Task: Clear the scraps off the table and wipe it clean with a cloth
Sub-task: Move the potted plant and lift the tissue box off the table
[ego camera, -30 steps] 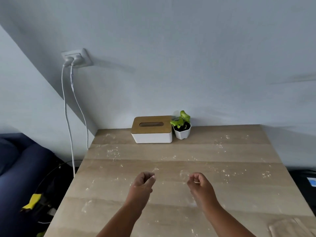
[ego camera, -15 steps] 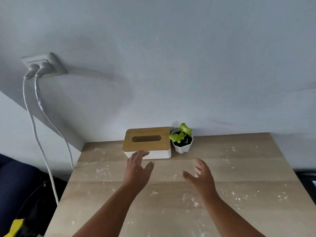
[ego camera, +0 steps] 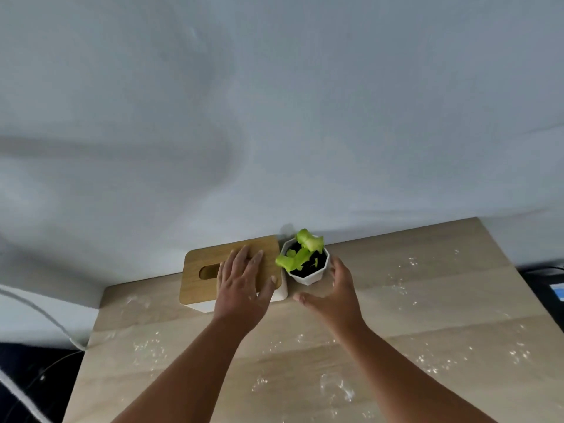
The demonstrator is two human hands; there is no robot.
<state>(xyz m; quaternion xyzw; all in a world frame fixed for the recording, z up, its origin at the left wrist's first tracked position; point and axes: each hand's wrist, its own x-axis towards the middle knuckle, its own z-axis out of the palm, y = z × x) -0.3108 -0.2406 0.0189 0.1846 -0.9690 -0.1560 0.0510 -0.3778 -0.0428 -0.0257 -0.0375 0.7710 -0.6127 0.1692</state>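
Wall (ego camera: pixel 274 102), pale grey-blue, across the whole upper half of the frame. Below it, wooden table (ego camera: pixel 427 315) over the lower half, flecked with white scraps (ego camera: pixel 332 389), thickest at lower centre and toward the right edge. Tissue box (ego camera: pixel 207 288), white with a wooden lid, at centre against the wall. Left hand (ego camera: pixel 242 285) flat on that lid, fingers straight and spread, gripping nothing. Right hand (ego camera: pixel 334 296) just right of centre, fingers open and cupped beside the small white plant pot (ego camera: pixel 308 270), contact unclear. White cable (ego camera: pixel 39 312) at lower left.
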